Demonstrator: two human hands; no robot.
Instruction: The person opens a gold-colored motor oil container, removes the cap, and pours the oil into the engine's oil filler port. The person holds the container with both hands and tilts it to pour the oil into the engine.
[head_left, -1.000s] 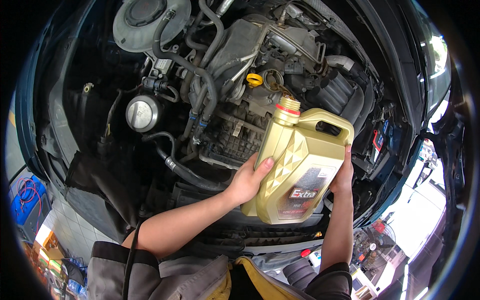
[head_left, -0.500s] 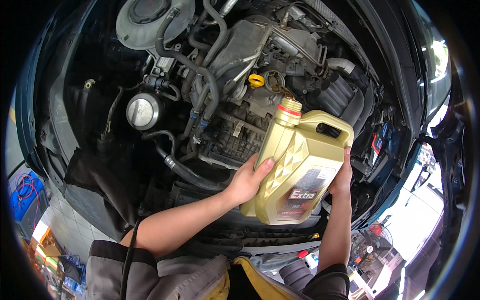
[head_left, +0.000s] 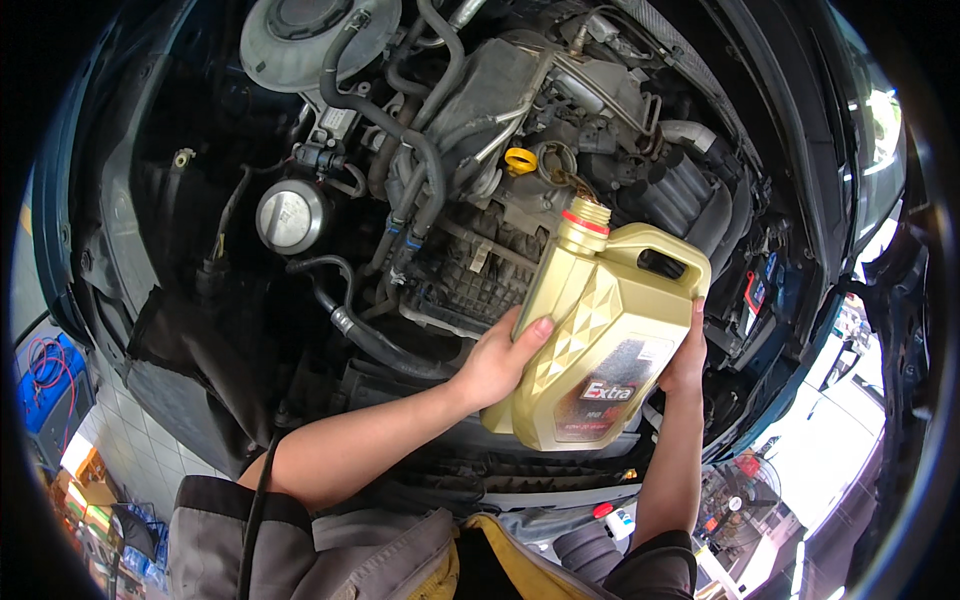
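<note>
Here, gold oil jug [head_left: 600, 335]: plastic, moulded handle at upper right, red ring at neck, mouth uncapped; contents not visible through opaque wall. Held tilted over engine bay [head_left: 480, 200], neck pointing toward open filler hole [head_left: 560, 165]. Left hand [head_left: 500, 360] clamped on jug's left side, thumb across its front. Right hand [head_left: 688, 350] closed round right edge below handle, fingers mostly hidden behind. Yellow dipstick ring [head_left: 520, 160] just left of filler hole. Round grey cap [head_left: 290, 215] on separate tank, well left, shut. Black hoses [head_left: 420, 150] between.
</note>
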